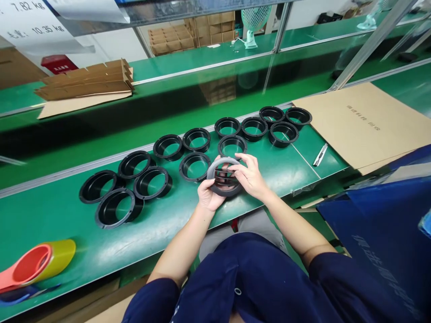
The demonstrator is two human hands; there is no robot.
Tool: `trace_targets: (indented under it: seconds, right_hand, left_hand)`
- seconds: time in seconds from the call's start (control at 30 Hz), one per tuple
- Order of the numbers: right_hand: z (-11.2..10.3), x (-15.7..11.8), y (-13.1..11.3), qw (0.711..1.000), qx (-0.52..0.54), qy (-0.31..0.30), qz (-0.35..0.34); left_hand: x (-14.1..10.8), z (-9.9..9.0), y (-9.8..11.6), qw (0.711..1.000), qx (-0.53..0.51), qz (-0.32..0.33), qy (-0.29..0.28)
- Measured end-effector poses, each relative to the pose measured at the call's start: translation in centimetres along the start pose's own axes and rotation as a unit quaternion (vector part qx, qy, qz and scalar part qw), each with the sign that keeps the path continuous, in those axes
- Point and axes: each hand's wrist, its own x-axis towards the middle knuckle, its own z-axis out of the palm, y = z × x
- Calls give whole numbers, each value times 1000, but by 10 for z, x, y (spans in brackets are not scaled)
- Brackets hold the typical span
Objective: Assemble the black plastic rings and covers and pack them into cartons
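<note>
In front of my body I hold a round black air vent [223, 181] with a grey rim and dark slats across its opening. My left hand [208, 196] is closed around its lower left side, with the thumb on the rim. The fingers of my right hand [249, 176] grip its right side and reach over the slats; what the fingertips pinch is too small to tell. Just behind the vent stands a black flanged ring [232, 140]. Another black ring [195, 154] lies to its left.
Several more black rings [116, 190] stand along the green bench [161, 242]. A utility knife [320, 154] and a cardboard sheet [367, 121] lie right. A yellow tape roll with a red holder [33, 264] sits front left. Folded cardboard dividers [87, 80] rest behind.
</note>
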Motion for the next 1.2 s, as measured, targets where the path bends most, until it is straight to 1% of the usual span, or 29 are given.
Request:
trace_targets:
  seconds: [0.13, 0.27, 0.33, 0.53, 0.67, 0.73, 0.83, 0.9, 1.0, 1.1, 1.2]
  right_hand:
    - [-3, 0, -2, 995, 98, -8, 28]
    - [-4, -4, 0, 985, 152, 15, 79]
    - [-5, -5, 0, 984, 156, 13, 87]
    - [-6, -8, -6, 990, 131, 7, 54]
    - [-7, -12, -6, 994, 92, -12, 57]
    - [-7, -14, -4, 998, 43, -38, 33]
    - [-9, -17, -3, 994, -50, -94, -35]
    - [-10, -18, -6, 986, -94, -123, -63]
    - [-10, -17, -13, 979, -120, -147, -78]
    - [-9, -8, -11, 982, -101, -134, -84]
    - [-9, 20, 6, 991, -109, -71, -42]
  left_hand:
    - [1, 0, 1, 1000, -30, 10, -2]
    - [2, 0, 2, 997, -62, -31, 19]
    - [2, 1, 3, 997, -65, -42, 27]
    - [-1, 4, 5, 997, -53, -38, 37]
    - [-1, 4, 5, 997, -48, -38, 37]
    - [0, 5, 5, 997, -52, -30, 45]
    - [0, 8, 3, 997, -52, -23, 57]
    - [-1, 9, -1, 997, -52, -39, 51]
    - [-3, 9, -7, 996, -52, -64, 33]
    - [-3, 5, -10, 996, -55, -68, 27]
    - [-2, 0, -11, 994, -56, -95, 0]
